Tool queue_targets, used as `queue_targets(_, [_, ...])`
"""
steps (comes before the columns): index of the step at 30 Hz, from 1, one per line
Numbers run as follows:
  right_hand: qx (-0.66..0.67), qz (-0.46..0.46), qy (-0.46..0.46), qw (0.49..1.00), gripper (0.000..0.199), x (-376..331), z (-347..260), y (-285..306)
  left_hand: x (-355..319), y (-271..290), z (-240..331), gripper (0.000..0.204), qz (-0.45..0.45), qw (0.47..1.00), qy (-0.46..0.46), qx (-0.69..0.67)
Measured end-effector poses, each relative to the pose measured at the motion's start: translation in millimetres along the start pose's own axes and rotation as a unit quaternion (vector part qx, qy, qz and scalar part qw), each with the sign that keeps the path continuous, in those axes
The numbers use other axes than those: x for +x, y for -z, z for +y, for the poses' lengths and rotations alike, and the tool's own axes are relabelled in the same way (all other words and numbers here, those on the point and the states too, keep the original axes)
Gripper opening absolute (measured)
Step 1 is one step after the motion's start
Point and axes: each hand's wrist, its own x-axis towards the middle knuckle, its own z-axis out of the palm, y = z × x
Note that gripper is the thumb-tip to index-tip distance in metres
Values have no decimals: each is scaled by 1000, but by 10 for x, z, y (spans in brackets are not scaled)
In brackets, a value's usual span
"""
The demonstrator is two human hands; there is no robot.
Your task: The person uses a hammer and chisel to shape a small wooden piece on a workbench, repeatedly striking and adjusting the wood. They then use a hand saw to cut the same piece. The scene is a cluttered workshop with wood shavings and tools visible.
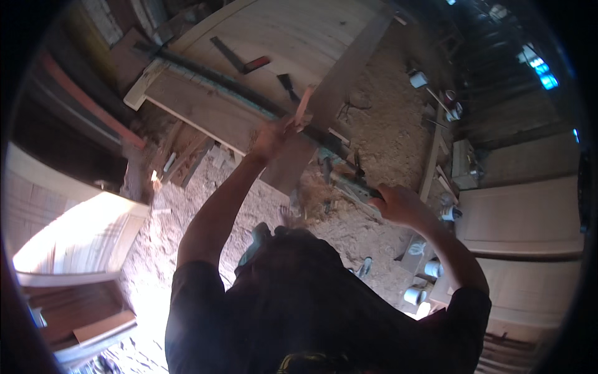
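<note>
Left hand (271, 140) clamped on wooden piece (303, 107), jutting forward; right hand (402, 204) closed round end of long bar (230, 88), which runs forward-left past left hand.

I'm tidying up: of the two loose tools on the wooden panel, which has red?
The L-shaped tool, with one red arm; the other tool, nearer the left hand, looks dark.

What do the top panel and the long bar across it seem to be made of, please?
Panel: likely wood, seemingly unvarnished; it is tan and matte, with faint grain. Bar: perhaps metal with worn green paint; its dark length has patchy greenish edges.
</note>
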Motion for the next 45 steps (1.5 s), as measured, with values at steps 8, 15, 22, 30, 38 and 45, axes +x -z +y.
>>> queue_targets(8, [283,298,8,911,32,-65,-195,432,19,18,-68,22,-2,925,-91,368])
queue_targets(15, [216,213,-11,953,39,-123,-603,1204,1,-17,19,14,-2,911,-38,411])
queue_targets(22, [7,528,77,846,40,-279,-574,1252,61,77,-134,16,-1,924,-48,379])
queue_targets(30, [162,129,-78,975,41,-168,-241,629,65,60,-90,18,-27,910,-59,409])
queue_targets(38, [174,212,-11,961,36,38,-768,1171,9,48,-77,20,-17,927,-74,368])
queue_targets(45, [98,454,65,883,40,-281,-446,1208,51,66,-93,16,-21,925,-59,374])
